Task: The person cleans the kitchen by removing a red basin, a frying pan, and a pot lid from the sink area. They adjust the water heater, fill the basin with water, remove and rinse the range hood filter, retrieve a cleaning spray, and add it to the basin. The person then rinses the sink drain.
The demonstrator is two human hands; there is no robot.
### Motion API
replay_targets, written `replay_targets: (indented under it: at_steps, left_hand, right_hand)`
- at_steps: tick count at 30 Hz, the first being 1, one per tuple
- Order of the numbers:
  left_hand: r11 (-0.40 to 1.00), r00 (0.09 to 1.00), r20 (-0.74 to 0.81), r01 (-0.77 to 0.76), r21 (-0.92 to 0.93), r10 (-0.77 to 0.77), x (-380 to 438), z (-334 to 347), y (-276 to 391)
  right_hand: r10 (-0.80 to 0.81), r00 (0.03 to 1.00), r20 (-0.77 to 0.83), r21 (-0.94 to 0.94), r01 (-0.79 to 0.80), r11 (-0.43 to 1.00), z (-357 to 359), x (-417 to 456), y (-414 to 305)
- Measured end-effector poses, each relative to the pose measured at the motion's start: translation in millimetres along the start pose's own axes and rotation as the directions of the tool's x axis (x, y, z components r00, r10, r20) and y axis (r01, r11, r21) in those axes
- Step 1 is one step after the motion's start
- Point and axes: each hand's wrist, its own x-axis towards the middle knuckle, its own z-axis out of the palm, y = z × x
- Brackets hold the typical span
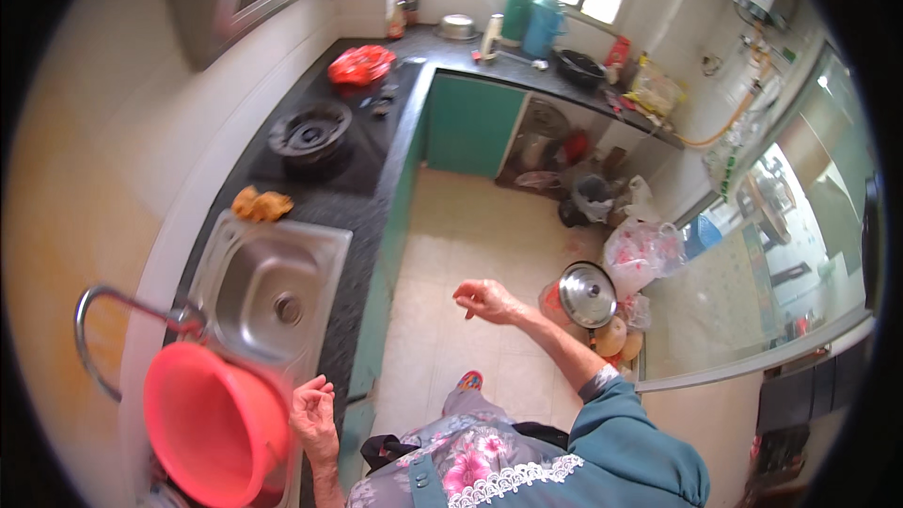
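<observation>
My left hand is raised with loosely curled fingers at the front edge of the dark stone counter, just right of a large pink plastic basin. It appears to hold nothing. The tilted basin stands over the sink's near part, beside the curved metal faucet. Beyond it lies the bare bowl of a stainless steel sink, with an orange-brown cloth at its far rim. My right hand hangs in the air over the tiled floor, fingers bent and nothing visible in them, left of a lidded metal pot.
A gas burner and a red plastic bag are farther along the counter. Thermos flasks and a black bowl stand by the window. Plastic bags crowd the floor at right, near a glass sliding door.
</observation>
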Motion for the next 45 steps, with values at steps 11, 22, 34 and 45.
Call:
replay_targets:
  at_steps: [11,22,34,45]
  left_hand:
    - [0.998,0.892,0.453,0.037,-0.050,-0.011,89,295,-24]
    - [0.993,0.800,0.589,0.105,0.054,-0.116,244,451,-71]
    - [0.993,0.472,0.874,0.032,0.113,-0.115,388,709,-69]
    - [0.976,0.416,0.900,-0.105,0.191,-0.132,399,937,-83]
  right_hand:
    - [0.071,0.967,-0.246,0.044,-0.062,0.997,-197,-47,110]
    - [0.149,0.889,-0.432,0.101,-0.117,0.988,-387,9,175]
    - [0.308,0.510,-0.803,0.316,-0.074,0.946,-628,-15,234]
    - [0.164,-0.082,-0.983,0.163,0.023,0.986,-959,-104,283]
